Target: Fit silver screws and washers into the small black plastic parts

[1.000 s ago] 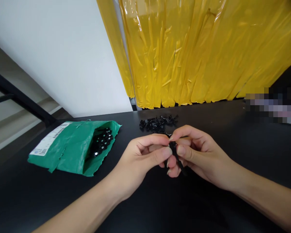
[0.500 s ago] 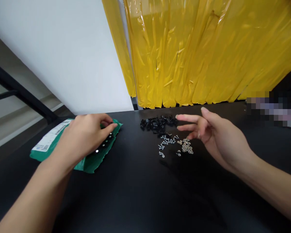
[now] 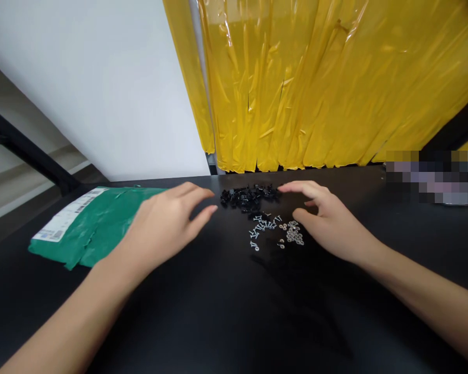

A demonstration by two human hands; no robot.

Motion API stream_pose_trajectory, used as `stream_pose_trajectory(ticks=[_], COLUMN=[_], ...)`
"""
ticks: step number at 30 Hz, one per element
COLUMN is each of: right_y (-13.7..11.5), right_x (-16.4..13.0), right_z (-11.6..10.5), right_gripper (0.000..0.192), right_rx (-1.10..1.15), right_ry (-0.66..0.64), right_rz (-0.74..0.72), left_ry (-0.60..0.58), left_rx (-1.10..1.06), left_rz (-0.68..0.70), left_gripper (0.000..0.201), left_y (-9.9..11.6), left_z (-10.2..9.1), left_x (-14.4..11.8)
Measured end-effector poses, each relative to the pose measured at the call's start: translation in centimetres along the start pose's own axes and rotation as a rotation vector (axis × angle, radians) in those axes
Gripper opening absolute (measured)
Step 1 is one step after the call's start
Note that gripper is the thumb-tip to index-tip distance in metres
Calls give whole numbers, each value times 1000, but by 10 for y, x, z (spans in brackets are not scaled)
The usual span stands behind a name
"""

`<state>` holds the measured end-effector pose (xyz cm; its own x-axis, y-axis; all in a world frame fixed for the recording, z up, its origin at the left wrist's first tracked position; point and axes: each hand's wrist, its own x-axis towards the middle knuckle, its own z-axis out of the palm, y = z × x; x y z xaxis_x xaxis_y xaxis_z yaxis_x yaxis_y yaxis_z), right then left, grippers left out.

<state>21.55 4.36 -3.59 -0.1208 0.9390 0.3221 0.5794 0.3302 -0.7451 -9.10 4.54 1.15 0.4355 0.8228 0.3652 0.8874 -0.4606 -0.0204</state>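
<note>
Between my hands lies a heap of small black parts [image 3: 249,197], too small to name. In front of it are loose silver screws [image 3: 263,223] and a cluster of small round washers or nuts [image 3: 295,235]. My left hand [image 3: 171,218] is just left of the black heap, thumb and fingers apart with nothing between them. My right hand [image 3: 327,218] hovers at the right of the heap and washers, its fingers apart and holding nothing; the index fingertip is close to the black parts. A green plastic mailer bag [image 3: 113,213] with a white label lies left, partly behind my left hand.
The pieces lie on a black tabletop [image 3: 218,311]. Yellow plastic strips [image 3: 296,88] hang behind it, beside a white panel [image 3: 113,88]. A black metal bar [image 3: 27,156] stands at the left. A blurred-out patch [image 3: 440,176] is at the far right.
My left hand has let go of the green bag's edge and moved right toward the black heap. The bag's flap now lies folded over. My right hand has turned palm down.
</note>
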Motion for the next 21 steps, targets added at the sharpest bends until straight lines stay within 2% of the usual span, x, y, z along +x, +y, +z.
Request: stream_pose_trajectory(ticks=[1, 3, 7, 13, 16, 21], right_y=[1, 3, 1, 0, -1, -11], right_x=[0, -1, -2, 4, 7, 4], right_z=[1, 3, 12, 30, 32, 27], right_gripper=[43, 35, 22, 15, 16, 16], right_rx=[-77, -160, -233, -310, -312, -267], right_ry=[-13, -38, -94, -24, 7, 1], right_rz=[-48, -115, -128, -65, -65, -104], left_ry=[-57, -128, -106, -156, -118, 11], left_rx=[-3, 5, -64, -218, -236, -394], left_rz=[56, 83, 48, 99, 50, -14], left_gripper=[32, 32, 32, 31, 32, 44], left_y=[1, -1, 1, 42, 52, 47], left_z=[5, 12, 18, 38, 47, 47], left_x=[0, 0, 2, 7, 8, 9])
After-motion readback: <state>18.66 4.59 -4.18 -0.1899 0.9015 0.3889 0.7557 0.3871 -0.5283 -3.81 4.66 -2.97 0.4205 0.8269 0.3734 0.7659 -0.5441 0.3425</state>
